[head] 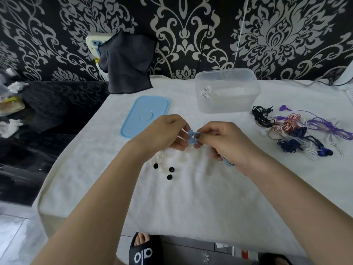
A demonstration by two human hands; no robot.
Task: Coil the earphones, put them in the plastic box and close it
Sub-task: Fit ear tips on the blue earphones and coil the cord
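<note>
A fluffy white towel point(191, 188) covers the counter. The plastic box point(227, 90) is clear and smooth; its pale blue lid point(145, 115) looks matt plastic. A dark cloth point(128, 64) hangs soft and matt at the far edge.

Home rm: damask wallpaper point(210, 35), towel-covered table point(191, 197), slippered foot point(143, 249) on tile floor.

Light-blue earphones point(191, 136) held above the cloth; clear plastic box point(227, 90) open, blue lid point(145, 115) flat beside it.
</note>
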